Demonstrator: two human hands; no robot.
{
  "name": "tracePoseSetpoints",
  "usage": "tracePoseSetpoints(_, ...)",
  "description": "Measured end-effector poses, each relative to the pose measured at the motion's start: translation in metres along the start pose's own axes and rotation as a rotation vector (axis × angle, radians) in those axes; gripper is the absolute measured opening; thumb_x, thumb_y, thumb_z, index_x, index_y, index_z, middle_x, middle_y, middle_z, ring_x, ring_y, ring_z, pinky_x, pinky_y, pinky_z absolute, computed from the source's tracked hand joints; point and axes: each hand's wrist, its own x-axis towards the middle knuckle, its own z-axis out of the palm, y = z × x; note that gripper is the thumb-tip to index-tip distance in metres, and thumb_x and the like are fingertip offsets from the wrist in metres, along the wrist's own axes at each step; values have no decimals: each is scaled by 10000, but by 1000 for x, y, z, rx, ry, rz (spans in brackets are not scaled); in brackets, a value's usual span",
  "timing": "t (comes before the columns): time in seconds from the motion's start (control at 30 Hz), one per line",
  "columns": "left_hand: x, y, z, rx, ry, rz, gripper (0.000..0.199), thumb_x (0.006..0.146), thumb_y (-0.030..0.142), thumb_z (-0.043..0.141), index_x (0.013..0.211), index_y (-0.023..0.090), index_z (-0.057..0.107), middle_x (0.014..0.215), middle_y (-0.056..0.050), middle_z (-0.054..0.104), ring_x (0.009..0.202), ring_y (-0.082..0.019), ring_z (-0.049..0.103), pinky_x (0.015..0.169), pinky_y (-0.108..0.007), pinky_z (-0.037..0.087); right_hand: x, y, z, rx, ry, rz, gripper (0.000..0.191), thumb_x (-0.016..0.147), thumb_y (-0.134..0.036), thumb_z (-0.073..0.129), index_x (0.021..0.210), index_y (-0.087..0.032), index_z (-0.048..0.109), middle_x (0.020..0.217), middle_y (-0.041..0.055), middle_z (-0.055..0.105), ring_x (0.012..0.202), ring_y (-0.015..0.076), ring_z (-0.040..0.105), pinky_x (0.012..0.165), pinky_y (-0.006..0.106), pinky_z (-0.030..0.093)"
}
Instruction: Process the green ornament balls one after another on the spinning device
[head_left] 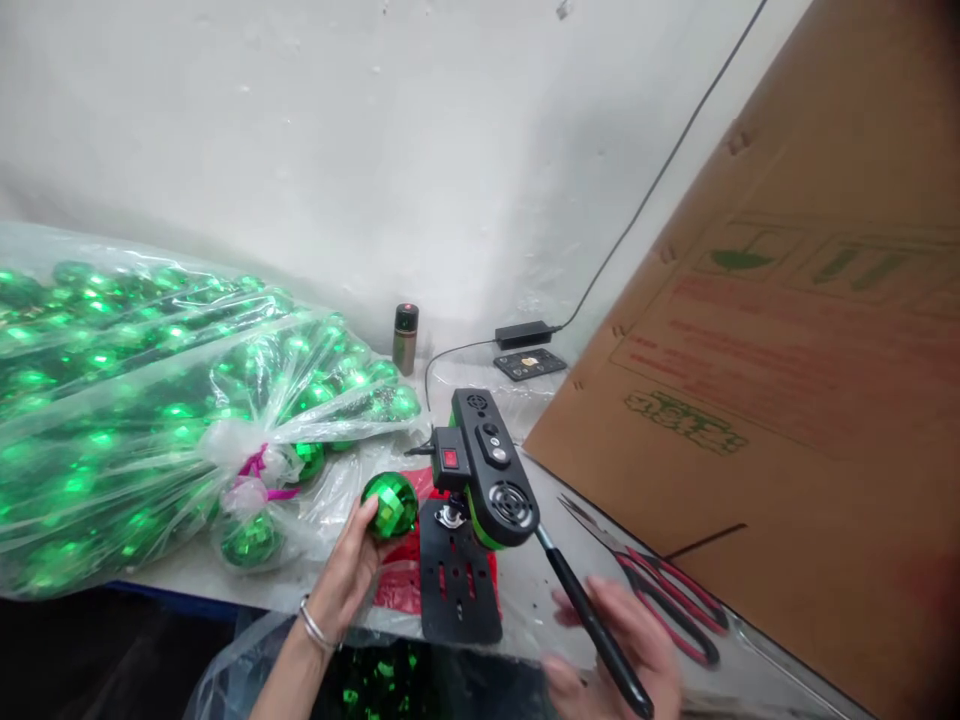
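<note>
While the Left Hand point(352, 562) Grips a Green Ball point(391, 506), the Right Hand point(641, 640) Is a Blur at a Black Handle point(596, 626)

Where I stand, the mirrored ball is easy to spot: it sits up in the left hand, just beside a black device point(496, 470), above the near part of the table point(525, 600). That hand's thumb presses the ball's left side and the fingers curl beneath and behind it, so it is pinched between them; how the hidden fingertips lie I cannot tell. A silver bracelet point(319, 627) circles the wrist.

The right hand is around the handle, its fingers bent and somewhat apart behind it. It is too smeared for me to tell whether they are pressing on the grip. A metal shaft joins the handle to the near end of the device, which has two round vents and a red switch point(450, 458) on its side box. Below is a slotted black plate point(459, 590), lying over red plastic point(397, 590).

To the left bulges a clear bag point(225, 440) full of more green balls, its neck knotted with a magenta tie point(255, 462). Near the wall stand a dark-capped bottle point(405, 342), a power adapter point(525, 334) and a flat dark phone-like thing point(529, 364). On the right, red-and-black scissors point(651, 556) lie beside a large, tilted cardboard box point(787, 340).
</note>
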Motion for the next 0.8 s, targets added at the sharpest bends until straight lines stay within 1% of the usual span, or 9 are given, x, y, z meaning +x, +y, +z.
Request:
tracePoseSetpoints(0.07, -19, -17, 1, -30, -10, -26, 858, 764, 735, 1014, 1402, 234, 736, 1464, -146, 837, 1309, -374, 824, 1100, -500, 701, 21, -10, 4, -35, -41, -129, 500, 1063, -616, 842, 1321, -187, 826, 1179, 163, 830, 936, 285, 815, 647, 358, 668)
tracePoseSetpoints(0.1, -26, -25, 2, -4, 3, -35, 889, 757, 736, 1019, 1433, 245, 715, 1470, -144, 834, 1325, -381, 819, 1115, -510, 690, 30, -17, 7, -49, -108, -195, 484, 1105, -608, 787, 1334, -185, 833, 1159, 164, 834, 979, 294, 822, 644, 352, 668)
tracePoseSetpoints(0.13, -30, -33, 3, 40, 23, -35, 913, 754, 740, 1018, 1454, 254, 693, 1467, -143, 833, 1342, -385, 812, 1138, -518, 673, 39, -23, 10, -58, -168, -219, 396, 1146, -541, 745, 1306, -192, 844, 1124, 149, 839, 986, 285, 827, 684, 356, 683)
tracePoseSetpoints(0.17, -33, -41, 4, 97, 44, -24, 931, 750, 749, 1014, 1464, 259, 671, 1456, -141, 834, 1360, -386, 805, 1167, -521, 653, 47, -30, 14, -54, -131, -227, 270, 1174, -429, 715, 1227, -202, 850, 1049, 118, 840, 955, 268, 829, 729, 361, 690)
tracePoseSetpoints(0.2, -33, -47, 5, 162, 59, -3, 942, 750, 763, 1003, 1465, 260, 652, 1443, -142, 835, 1374, -386, 798, 1194, -523, 632, 53, -36, 17, -42, -122, -225, 225, 1196, -338, 666, 1159, -208, 845, 993, 93, 835, 923, 244, 828, 741, 346, 683)
tracePoseSetpoints(0.27, -30, -57, 7, 287, 64, 66, 951, 748, 793, 967, 1447, 248, 622, 1419, -156, 834, 1377, -394, 795, 1224, -536, 606, 62, -44, 25, 5, -119, -210, 277, 1213, -230, 593, 1043, -210, 811, 894, 52, 813, 844, 197, 812, 676, 290, 632)
tracePoseSetpoints(0.4, -22, -69, 9, 498, 17, 192, 904, 773, 739, 917, 1444, 219, 607, 1450, -213, 810, 1398, -447, 781, 1252, -623, 574, 65, -48, 32, 77, -108, -190, 315, 1208, -185, 579, 942, -206, 746, 783, 16, 759, 727, 165, 772, 559, 255, 520)
tracePoseSetpoints(0.57, -21, -87, 5, 745, 2, 333, 863, 806, 588, 900, 1535, 221, 618, 1584, -234, 760, 1515, -491, 711, 1306, -711, 524, 63, -44, 31, 67, -126, -180, 284, 1185, -162, 584, 961, -205, 752, 798, 29, 757, 708, 182, 767, 492, 262, 425)
tracePoseSetpoints(0.8, -23, -110, 3, 859, 23, 496, 803, 867, 503, 897, 1561, 211, 615, 1550, -240, 768, 1489, -501, 732, 1271, -731, 577, 64, -47, 30, 43, -143, -197, 289, 1184, -146, 560, 959, -205, 731, 788, 17, 750, 706, 163, 757, 481, 246, 417)
